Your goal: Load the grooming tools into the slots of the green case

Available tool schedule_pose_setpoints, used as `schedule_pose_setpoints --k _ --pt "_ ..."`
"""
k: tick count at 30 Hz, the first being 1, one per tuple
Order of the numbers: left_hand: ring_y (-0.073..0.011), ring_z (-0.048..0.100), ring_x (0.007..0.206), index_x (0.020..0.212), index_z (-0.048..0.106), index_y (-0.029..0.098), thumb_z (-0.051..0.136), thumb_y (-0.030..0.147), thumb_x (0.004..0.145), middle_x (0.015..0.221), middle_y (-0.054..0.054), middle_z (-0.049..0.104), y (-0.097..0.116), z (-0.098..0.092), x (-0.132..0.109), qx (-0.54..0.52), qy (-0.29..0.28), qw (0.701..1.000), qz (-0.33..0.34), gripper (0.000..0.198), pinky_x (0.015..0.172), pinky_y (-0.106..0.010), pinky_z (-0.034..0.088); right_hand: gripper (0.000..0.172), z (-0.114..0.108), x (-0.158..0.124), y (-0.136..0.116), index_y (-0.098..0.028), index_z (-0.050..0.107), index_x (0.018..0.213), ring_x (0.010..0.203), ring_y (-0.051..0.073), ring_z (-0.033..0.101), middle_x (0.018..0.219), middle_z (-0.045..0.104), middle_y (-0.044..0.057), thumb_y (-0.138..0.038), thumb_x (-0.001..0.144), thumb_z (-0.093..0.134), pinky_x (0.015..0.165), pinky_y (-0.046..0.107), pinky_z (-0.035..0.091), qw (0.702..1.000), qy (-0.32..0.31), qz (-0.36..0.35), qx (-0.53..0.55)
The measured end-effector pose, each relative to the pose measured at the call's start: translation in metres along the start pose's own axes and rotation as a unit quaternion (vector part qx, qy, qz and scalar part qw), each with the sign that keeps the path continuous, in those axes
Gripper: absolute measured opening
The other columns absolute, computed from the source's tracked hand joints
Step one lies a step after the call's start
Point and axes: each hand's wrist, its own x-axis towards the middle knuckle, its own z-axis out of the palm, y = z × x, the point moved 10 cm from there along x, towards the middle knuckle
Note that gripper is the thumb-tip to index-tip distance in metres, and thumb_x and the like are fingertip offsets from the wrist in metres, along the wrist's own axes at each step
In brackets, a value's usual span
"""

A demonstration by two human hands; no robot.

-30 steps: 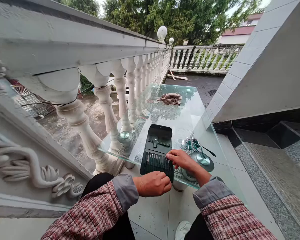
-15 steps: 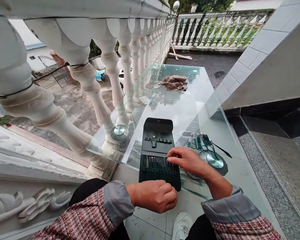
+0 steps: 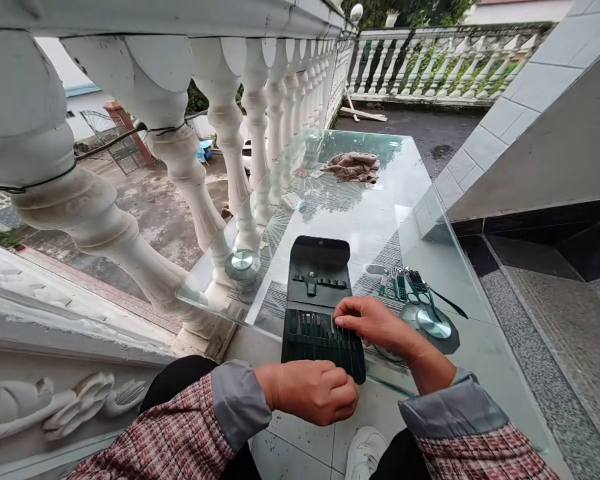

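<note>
A black manicure case (image 3: 320, 297) lies unfolded at the near edge of the glass table, its lower flap reaching past the glass. Slim metal tools (image 3: 310, 327) stand in a row in its lower half; the loops in the upper half hold nothing. Over the right side of that row, my right hand (image 3: 375, 323) pinches the top of a slim tool, mostly covered by the fingers. My left hand (image 3: 314, 393) is curled closed at the case's bottom edge, and what its fingers hold is hidden. Scissors and clippers (image 3: 410, 285) with dark green handles lie right of the case.
The glass table (image 3: 350, 220) carries a crumpled brown cloth (image 3: 353, 167) at its far end and a small paper card (image 3: 291, 200) on its left. White balusters (image 3: 180, 173) line the left side; a tiled slanting wall (image 3: 510, 120) and stone steps (image 3: 545, 287) are on the right.
The whole view has shifted slightly to the right. My right hand's fingertips have come down a little onto a tool in the row; my left hand stays curled at the case's bottom edge.
</note>
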Motion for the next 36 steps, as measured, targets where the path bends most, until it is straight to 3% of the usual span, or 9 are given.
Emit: schedule_pose_setpoints --k 14,26,31,36 --pt "-0.0114 0.05 0.069 0.089 0.063 0.012 0.048 0.014 0.087 0.088 -0.007 0.055 0.002 0.003 0.001 0.009 -0.041 0.999 0.007 0.016 0.056 -0.025 0.04 0.007 -0.001 -0.002 -0.002 -0.017 0.054 0.065 0.044 0.007 0.044 0.054 0.046 -0.005 -0.024 0.066 0.056 0.037 0.019 0.038 0.998 -0.006 -0.009 0.056" --pt "-0.0114 0.05 0.067 0.091 0.064 0.012 0.046 0.014 0.087 0.088 -0.007 0.056 0.003 -0.003 0.003 0.026 -0.045 0.999 0.003 0.018 0.055 -0.025 0.04 0.007 -0.006 0.001 0.005 -0.015 0.057 0.066 0.043 0.007 0.043 0.052 0.048 -0.005 -0.018 0.06 0.056 0.038 0.02 0.039 0.994 0.043 0.012 0.101" --pt "-0.0107 0.051 0.069 0.099 0.063 0.01 0.042 0.018 0.09 0.105 -0.012 0.055 0.002 0.001 0.0 0.033 -0.044 0.998 -0.019 0.024 0.058 -0.025 0.042 0.015 -0.004 -0.001 -0.001 -0.015 0.06 0.073 0.048 0.009 0.045 0.056 0.048 -0.004 -0.027 0.066 0.055 0.04 0.021 0.041 0.995 0.022 -0.019 0.1" --pt "-0.012 0.053 0.074 0.105 0.061 0.007 0.044 0.02 0.09 0.103 -0.013 0.057 0.001 0.01 -0.002 0.028 -0.052 0.998 -0.028 0.026 0.062 -0.025 0.045 0.023 -0.01 -0.005 0.003 -0.016 0.058 0.079 0.047 0.008 0.046 0.066 0.052 -0.002 -0.037 0.07 0.053 0.042 0.022 0.043 0.988 0.045 -0.015 0.145"
